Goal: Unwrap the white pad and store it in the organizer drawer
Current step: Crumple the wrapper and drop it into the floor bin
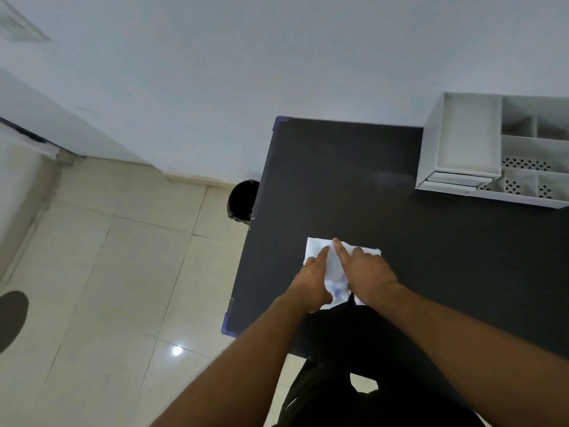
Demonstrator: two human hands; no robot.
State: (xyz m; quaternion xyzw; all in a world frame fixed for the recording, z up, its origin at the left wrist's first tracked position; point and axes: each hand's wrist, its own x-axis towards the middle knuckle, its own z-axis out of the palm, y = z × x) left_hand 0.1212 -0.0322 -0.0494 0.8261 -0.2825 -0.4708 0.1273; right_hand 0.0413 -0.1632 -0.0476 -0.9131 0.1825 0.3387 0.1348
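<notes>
Head-camera view: left hand [311, 280] and right hand [368, 277] press flat, fingers extended, on the white pad [334, 266]; careless pulling could tear it on the dark table [431, 257].

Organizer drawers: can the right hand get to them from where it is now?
Probably yes: the dark table between the right hand and the white organizer looks bare.

On the dark table [431, 257] there is one white pad [334, 266] near the left edge under two hands, left [311, 280] and right [368, 274], and one white organizer [462, 149] at the far right corner, with one black bin [243, 200] on the floor beside it.
</notes>
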